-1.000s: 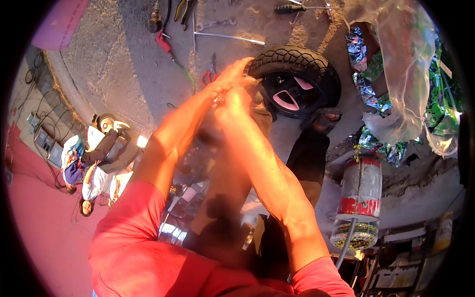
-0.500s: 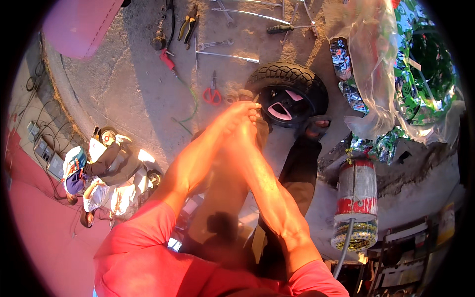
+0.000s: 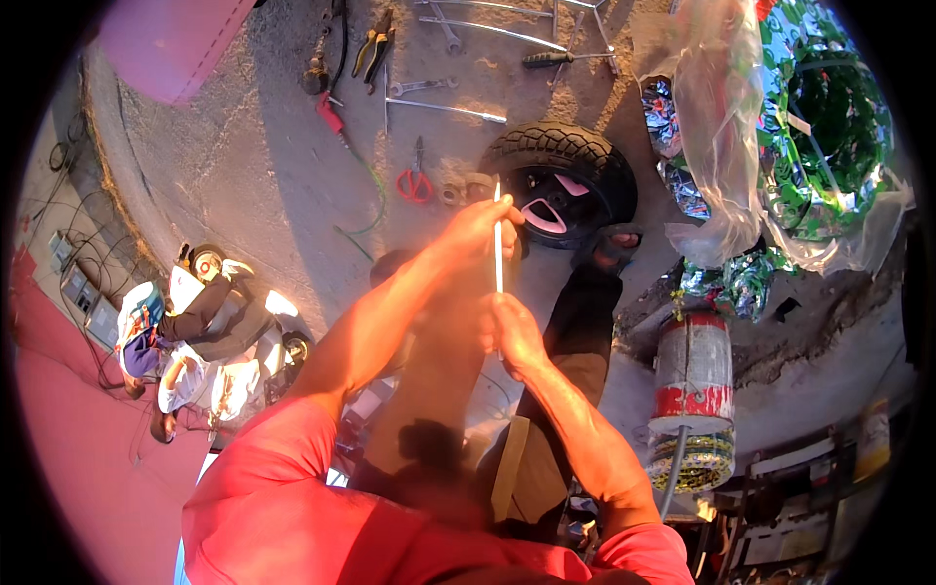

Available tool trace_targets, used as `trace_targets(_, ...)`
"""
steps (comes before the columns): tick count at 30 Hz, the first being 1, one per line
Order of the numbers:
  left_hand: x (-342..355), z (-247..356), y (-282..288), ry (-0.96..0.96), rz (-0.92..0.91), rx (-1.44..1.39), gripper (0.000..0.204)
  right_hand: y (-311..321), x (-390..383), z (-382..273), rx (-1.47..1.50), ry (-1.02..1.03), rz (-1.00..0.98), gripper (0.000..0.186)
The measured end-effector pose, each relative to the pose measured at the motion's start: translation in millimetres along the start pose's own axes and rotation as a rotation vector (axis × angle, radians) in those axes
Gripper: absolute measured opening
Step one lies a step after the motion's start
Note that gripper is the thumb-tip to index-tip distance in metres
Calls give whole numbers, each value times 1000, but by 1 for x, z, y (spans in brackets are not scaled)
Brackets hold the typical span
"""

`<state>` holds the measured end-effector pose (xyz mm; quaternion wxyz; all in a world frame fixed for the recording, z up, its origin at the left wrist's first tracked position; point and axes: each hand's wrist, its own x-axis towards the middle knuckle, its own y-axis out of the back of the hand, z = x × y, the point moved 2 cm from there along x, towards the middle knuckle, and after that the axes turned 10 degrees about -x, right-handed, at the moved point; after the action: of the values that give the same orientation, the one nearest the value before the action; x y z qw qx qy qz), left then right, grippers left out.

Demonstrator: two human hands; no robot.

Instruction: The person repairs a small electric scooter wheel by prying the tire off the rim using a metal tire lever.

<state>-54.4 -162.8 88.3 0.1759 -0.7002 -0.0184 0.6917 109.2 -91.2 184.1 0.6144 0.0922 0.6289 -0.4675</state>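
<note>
My left hand (image 3: 485,220) is closed on the upper part of a thin pale rod (image 3: 498,258), held upright in the picture. My right hand (image 3: 512,327) grips the same rod lower down, apart from the left. Just beyond them lies a black tyre (image 3: 556,142) on a wheel with pink-edged spokes. My sandalled foot (image 3: 614,249) is beside its lower right. Red-handled scissors (image 3: 414,183) and a tan, roll-like item (image 3: 453,192) are left of the tyre.
Pliers (image 3: 372,54), spanners, bars and a red air tool (image 3: 331,120) lie above. Foil-wrapped rings (image 3: 829,117) and clear plastic are right, over a red-banded cylinder (image 3: 694,366). At left, two people (image 3: 175,400) are by a scooter (image 3: 210,268) and cables.
My right hand has drawn down toward me, away from my left, and the pale rod now shows between them. My left hand has stayed near the wheel.
</note>
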Motion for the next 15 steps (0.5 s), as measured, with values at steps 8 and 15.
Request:
trace_targets(8, 105, -72, -8, 131, 244, 214, 42, 127, 89, 36, -542, 67, 426, 46)
trace_targets(15, 131, -55, 6, 169, 286, 271, 38, 140, 127, 25, -808, 230, 521, 65)
